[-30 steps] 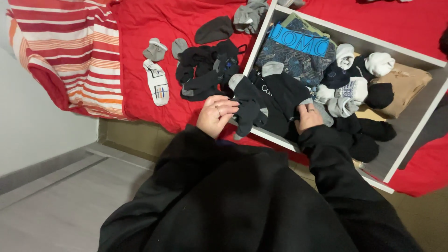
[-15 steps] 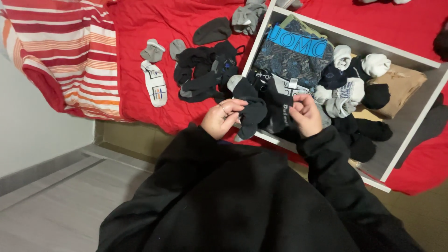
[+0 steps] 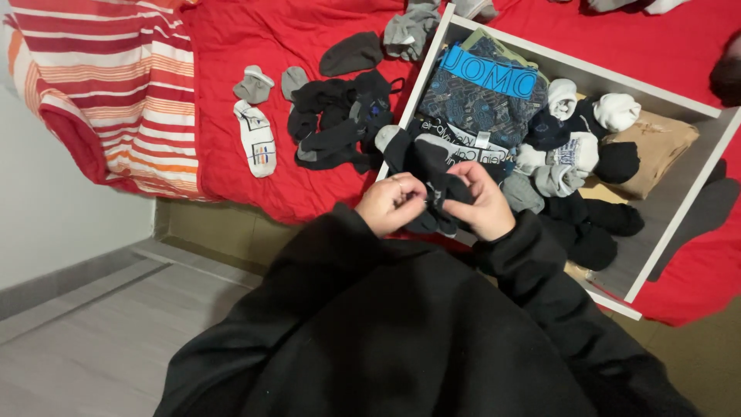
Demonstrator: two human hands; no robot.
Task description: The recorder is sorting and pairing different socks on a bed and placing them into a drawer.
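Black sleeves fill the lower part of the view and hide your wrists, your lap and the near edge of the bed. Just above them your left hand point(image 3: 392, 203) and right hand point(image 3: 485, 202) meet over a black sock point(image 3: 432, 176). Your left fingers are pinched on its near end, and your right hand curls around the other side with the thumb pressed on the cloth. The sock lies bunched between both hands, so its full shape is hard to make out. It sits over the near left corner of the white drawer point(image 3: 679, 224), which rests on the red bedspread point(image 3: 255, 46).

Inside the drawer, folded underwear point(image 3: 482, 96) with a blue waistband lies towards the far end, and rolled white and grey socks point(image 3: 567, 158) crowd the middle. More black socks point(image 3: 598, 228) lie to your right, partly masked by your sleeve. A tan cloth point(image 3: 656, 143) shows beneath them, only partly seen.

On the bedspread to your left, a heap of dark socks point(image 3: 336, 123) lies tangled, and single pieces cannot be told apart. Beside it lie a white sock point(image 3: 256, 140) and small grey socks point(image 3: 266, 81). A striped blanket point(image 3: 108, 85) hangs off the far left, cut by the frame edge.
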